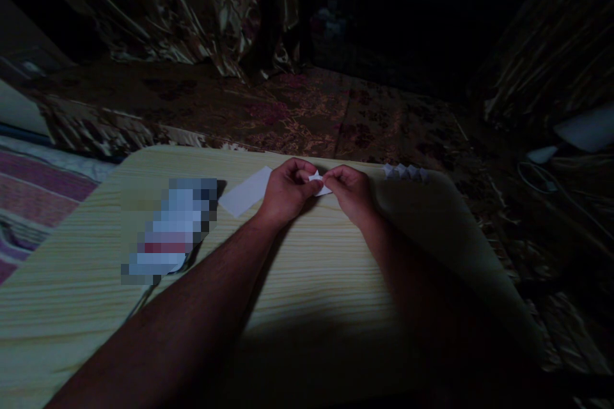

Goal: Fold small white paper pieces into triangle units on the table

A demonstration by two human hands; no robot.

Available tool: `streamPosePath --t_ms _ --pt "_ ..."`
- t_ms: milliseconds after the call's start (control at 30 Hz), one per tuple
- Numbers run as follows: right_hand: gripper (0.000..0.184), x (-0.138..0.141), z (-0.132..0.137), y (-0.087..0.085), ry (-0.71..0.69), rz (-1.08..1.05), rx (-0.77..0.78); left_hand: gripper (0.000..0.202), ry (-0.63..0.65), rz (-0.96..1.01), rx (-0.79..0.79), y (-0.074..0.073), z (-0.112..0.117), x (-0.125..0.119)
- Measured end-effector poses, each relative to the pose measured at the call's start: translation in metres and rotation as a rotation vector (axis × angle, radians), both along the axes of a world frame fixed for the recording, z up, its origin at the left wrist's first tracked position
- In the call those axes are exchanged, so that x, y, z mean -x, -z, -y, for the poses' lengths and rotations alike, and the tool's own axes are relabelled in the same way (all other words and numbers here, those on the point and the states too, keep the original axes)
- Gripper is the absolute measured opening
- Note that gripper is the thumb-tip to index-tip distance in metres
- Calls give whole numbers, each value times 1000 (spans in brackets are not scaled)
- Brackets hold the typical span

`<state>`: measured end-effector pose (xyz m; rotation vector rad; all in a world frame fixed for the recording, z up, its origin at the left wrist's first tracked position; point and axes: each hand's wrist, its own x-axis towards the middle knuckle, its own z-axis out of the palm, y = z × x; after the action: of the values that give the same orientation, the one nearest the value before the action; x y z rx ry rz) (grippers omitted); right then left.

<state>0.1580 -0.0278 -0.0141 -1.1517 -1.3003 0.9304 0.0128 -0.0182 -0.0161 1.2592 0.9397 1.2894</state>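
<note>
Near the far edge of the table, both hands meet around a small folded piece of white paper (318, 177) with a pointed tip sticking up. My left hand (289, 190) pinches its left side between thumb and fingers. From the right, my right hand (349, 188) grips the other side with closed fingertips. Parts of the folded paper are hidden behind the fingers. Just left of my left hand lies a flat white paper strip (245, 192). To the right of my right hand stands a row of several small folded white paper pieces (405, 171).
The pale wood-grain table (330, 281) has rounded corners. On its left lies a blurred-out device (173, 223) with a cable. Beyond the table is a patterned brown cloth surface (288, 108) with curtains behind. A white cable (542, 182) lies at the right.
</note>
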Motion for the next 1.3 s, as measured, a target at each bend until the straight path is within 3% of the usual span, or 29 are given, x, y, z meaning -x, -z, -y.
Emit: streamPosePath --t_ms 1100,1300 --pt "9 -1 1 1 -9 125 -59 33 83 -71 -43 6 -1 0" --pt "16 0 1 0 -30 14 -29 33 30 4 -19 2 -2 1"
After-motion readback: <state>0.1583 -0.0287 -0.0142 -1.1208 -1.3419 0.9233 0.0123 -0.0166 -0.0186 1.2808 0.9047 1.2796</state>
